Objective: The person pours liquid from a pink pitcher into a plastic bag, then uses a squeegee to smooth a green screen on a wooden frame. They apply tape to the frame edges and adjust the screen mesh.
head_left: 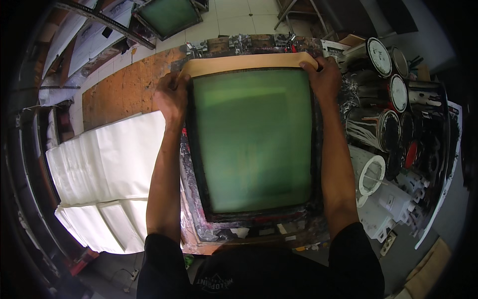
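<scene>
your left hand [171,97] and right hand [324,75] are both closed on the far corners of the green-meshed printing screen [253,139], which lies flat on the ink-stained table [199,234] in front of you. if one hand pulls harder, the frame could skew and smear. the ink cans [381,129] crowd close to your right elbow; a wide swing could knock one over.

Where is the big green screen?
In the head view's middle, the green screen frame lies on the table, gripped at its far corners by left hand and right hand.
</scene>
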Tool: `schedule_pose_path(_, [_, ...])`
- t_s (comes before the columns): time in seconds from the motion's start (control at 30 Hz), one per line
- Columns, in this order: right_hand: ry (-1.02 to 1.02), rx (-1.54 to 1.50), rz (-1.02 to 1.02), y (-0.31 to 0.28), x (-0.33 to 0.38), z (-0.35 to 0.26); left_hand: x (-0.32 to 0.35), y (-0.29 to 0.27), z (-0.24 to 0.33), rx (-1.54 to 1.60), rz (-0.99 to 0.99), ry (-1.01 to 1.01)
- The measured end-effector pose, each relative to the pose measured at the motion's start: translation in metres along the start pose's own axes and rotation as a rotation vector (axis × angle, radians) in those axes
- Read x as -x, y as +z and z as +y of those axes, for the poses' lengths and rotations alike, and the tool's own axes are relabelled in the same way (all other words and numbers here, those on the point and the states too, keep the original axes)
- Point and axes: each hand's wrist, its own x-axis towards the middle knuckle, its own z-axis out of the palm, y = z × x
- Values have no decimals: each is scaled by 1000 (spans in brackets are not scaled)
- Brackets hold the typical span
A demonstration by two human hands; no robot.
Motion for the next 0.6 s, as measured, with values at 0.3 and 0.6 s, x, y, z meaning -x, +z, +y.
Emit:
schedule_pose_path(0.3, [-101,-23,121,8,7,4,6,9,-2,-66,47,22])
schedule_pose_path(0.6, [-133,-19,141,12,10,9,6,21,-7,-154,135,165])
